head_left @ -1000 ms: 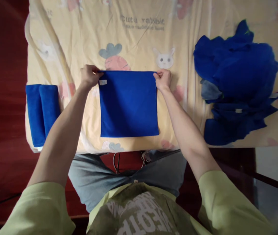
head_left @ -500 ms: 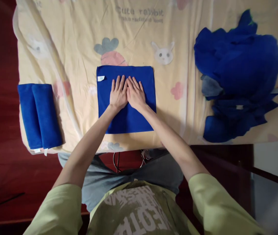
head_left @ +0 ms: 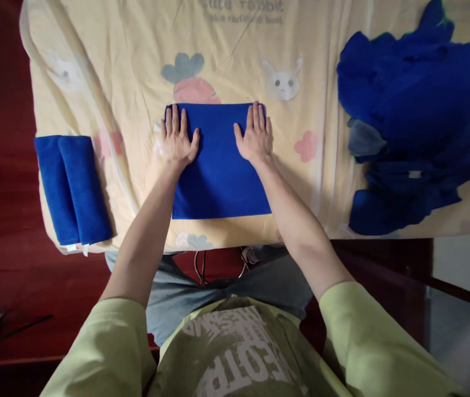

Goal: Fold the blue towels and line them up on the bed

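Observation:
A square blue cloth [head_left: 222, 171] lies flat in front of me on a cream printed sheet. My left hand [head_left: 178, 139] rests palm down over its far left corner, fingers pointing away and thumb spread inward. Over the far right corner lies my right hand [head_left: 255, 135], also flat with the thumb apart. Neither hand grips anything. Part of a white tag pokes out at the cloth's left edge beside my left fingers. The cloth's far corners are partly hidden beneath my hands.
To the left, two rolled or folded blue cloths [head_left: 73, 190] lie side by side near the sheet's edge, white tags toward me. A loose heap of blue cloths [head_left: 421, 105] covers the right side. The printed sheet [head_left: 135, 71] ends just before my lap.
My hands have slid apart from the cloth's middle to its far left and far right corners, thumbs now spread. The whole view has shifted slightly.

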`<state>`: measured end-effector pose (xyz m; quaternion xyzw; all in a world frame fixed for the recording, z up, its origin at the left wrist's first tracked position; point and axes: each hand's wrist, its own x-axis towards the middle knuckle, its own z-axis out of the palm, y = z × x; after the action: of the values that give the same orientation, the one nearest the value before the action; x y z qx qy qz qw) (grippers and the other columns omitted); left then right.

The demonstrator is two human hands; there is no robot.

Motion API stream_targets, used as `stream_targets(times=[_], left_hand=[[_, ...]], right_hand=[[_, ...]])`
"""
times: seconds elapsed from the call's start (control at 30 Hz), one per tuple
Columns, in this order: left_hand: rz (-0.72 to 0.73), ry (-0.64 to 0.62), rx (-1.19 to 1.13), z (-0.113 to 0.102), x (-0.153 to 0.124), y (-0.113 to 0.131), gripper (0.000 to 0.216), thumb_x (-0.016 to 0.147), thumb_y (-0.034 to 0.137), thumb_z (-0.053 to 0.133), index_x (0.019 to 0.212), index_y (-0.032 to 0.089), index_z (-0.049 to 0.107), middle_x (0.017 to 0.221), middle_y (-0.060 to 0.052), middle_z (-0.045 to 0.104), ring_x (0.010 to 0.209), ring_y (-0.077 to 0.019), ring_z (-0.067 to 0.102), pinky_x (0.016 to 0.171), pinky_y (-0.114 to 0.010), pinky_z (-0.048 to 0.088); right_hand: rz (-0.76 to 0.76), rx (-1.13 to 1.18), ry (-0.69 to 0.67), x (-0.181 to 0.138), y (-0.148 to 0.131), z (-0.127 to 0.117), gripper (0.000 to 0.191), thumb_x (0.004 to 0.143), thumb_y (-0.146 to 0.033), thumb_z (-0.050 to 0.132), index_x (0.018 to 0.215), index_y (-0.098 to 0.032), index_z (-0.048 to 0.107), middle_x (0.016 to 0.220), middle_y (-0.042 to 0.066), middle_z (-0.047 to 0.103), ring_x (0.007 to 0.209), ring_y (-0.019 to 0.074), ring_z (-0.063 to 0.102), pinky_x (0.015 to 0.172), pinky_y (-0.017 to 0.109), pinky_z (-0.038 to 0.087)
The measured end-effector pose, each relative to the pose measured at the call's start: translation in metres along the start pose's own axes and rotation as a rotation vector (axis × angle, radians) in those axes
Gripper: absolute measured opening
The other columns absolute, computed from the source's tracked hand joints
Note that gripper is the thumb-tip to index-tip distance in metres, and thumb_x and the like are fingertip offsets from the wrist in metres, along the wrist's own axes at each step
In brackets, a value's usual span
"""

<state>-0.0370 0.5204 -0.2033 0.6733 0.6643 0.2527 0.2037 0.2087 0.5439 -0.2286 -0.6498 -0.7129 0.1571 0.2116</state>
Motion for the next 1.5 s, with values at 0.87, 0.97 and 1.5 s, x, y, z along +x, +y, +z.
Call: stream_targets(times=[0.87, 0.97, 1.5], left_hand=[[0.461, -0.198, 0.127, -0.019, -0.177, 0.011, 0.062, 0.106, 0.039, 0.038, 0.164, 0.018, 0.032, 0.172, -0.009, 0.019, 0.16, -0.0289, 0.016, 0.132, -0.053, 0.014], [0.466, -0.218, 0.145, -0.035, -0.193, -0.003, 0.063, 0.105, 0.039, 0.041, 0.165, 0.022, 0.03, 0.172, -0.007, 0.017, 0.16, -0.0294, 0.017, 0.132, -0.053, 0.015], [0.496, -0.358, 0.022, -0.073, -0.229, -0.06, 0.057, 0.1, 0.032, 0.045, 0.156, 0.025, 0.047, 0.161, -0.005, 0.044, 0.153, -0.0266, 0.036, 0.129, -0.056, 0.024]], right_hand=[[-0.461, -0.083, -0.296, -0.155, -0.014, -0.062, 0.069, 0.105, -0.031, 0.04, 0.168, -0.015, 0.014, 0.173, 0.007, 0.018, 0.161, 0.0276, 0.016, 0.133, 0.058, 0.013], [-0.491, -0.107, -0.313, -0.178, 0.0, -0.075, 0.07, 0.106, -0.031, 0.041, 0.168, -0.018, 0.012, 0.173, 0.005, 0.017, 0.16, 0.0274, 0.018, 0.133, 0.057, 0.016], [-0.607, 0.061, -0.257, -0.236, 0.062, -0.095, 0.055, 0.095, -0.024, 0.06, 0.15, -0.024, 0.055, 0.152, 0.004, 0.056, 0.143, 0.0267, 0.053, 0.127, 0.054, 0.036]])
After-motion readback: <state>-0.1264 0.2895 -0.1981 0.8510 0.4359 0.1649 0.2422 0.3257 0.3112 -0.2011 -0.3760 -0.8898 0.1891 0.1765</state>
